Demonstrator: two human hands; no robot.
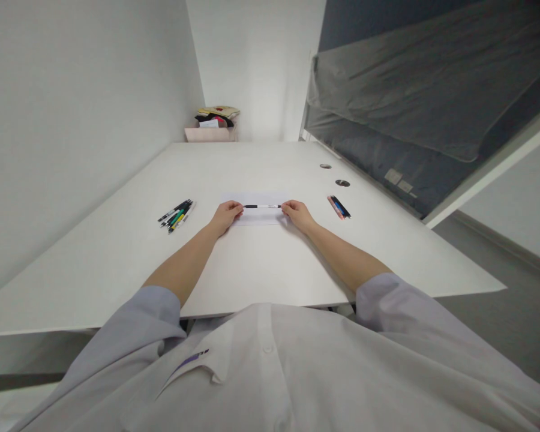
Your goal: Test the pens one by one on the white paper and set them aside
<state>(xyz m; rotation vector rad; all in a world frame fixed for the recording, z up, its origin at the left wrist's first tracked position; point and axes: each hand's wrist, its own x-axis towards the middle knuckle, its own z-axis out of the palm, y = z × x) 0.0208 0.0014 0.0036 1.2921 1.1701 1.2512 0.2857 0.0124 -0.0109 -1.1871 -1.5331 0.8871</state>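
A slim white pen (264,206) with a black grip section lies level between my two hands. My left hand (227,216) is closed, pinching the black end. At the other end, the fingertips of my right hand (298,215) are pinched on the pen too. Beneath it, a pale sheet of paper (258,219) lies flat on the white table. Left of my left hand is a loose pile of several pens (177,216) in black, green, yellow and white. Beyond my right hand lie a few more pens or markers (339,207), pinkish, blue and black, side by side.
The white table (261,270) runs back to a pink box (209,134) heaped with cloth-like items. Two round cable holes (342,183) sit near the right edge. A dark partition with a grey cloth (409,84) borders the right side; a wall (94,78) stands left.
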